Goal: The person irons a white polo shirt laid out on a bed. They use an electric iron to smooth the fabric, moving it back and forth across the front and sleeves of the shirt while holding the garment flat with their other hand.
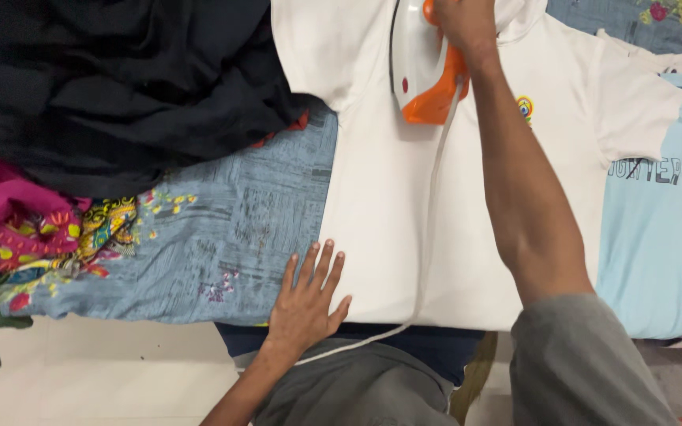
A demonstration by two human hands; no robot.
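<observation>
A white polo shirt (pixel 404 205) lies flat on a blue patterned cloth (pixel 222 237). My right hand (pixel 463 24) grips the handle of a white and orange iron (pixel 420 67) that rests on the shirt's upper chest, near the collar. The iron's white cord (pixel 428 229) trails down across the shirt toward my lap. My left hand (pixel 305 304) lies flat, fingers spread, on the shirt's lower left hem where it meets the blue cloth.
A heap of black fabric (pixel 120 87) fills the upper left, with pink and multicoloured printed cloths (pixel 33 229) below it. A light blue and white t-shirt (pixel 657 237) lies at the right. Pale floor (pixel 104 371) shows at the bottom left.
</observation>
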